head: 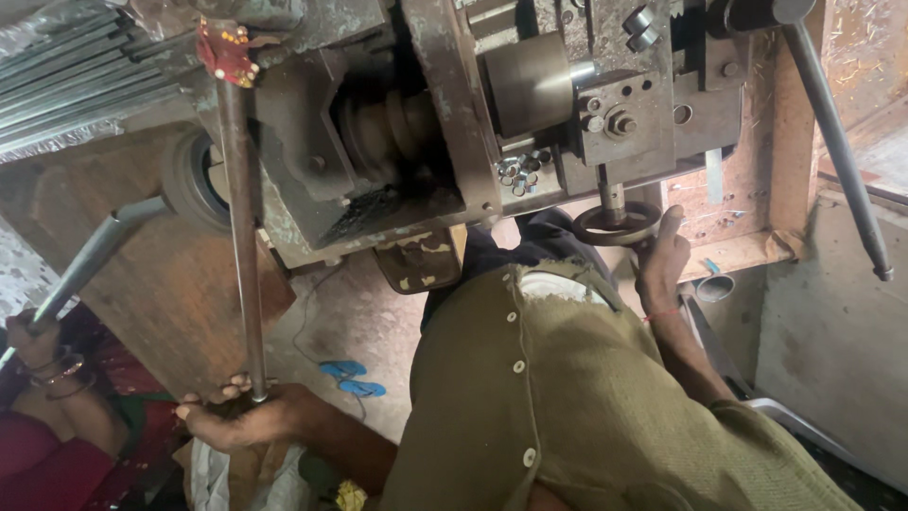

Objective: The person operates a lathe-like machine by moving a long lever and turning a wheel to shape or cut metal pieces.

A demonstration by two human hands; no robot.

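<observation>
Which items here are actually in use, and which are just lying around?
In use:
left hand gripping long metal rod
right hand on small handwheel
machine body

Lying about:
blue sandals
loose metal rings
short pipe piece
stacked bars

The long rod (244, 227) is bare metal, dull grey-brown and smooth. The machine body (445, 123) beside it is heavy cast metal, matt, dark with grease and grime, its paint chipped below. Right of the machine body, the drum (530, 83) is turned metal with a soft sheen, and the small handwheel (617, 224) under it is worn dark metal. Below the machine, the olive garment (567, 397) is coarse knitted cloth with pale plastic buttons, frayed at one hole.
</observation>
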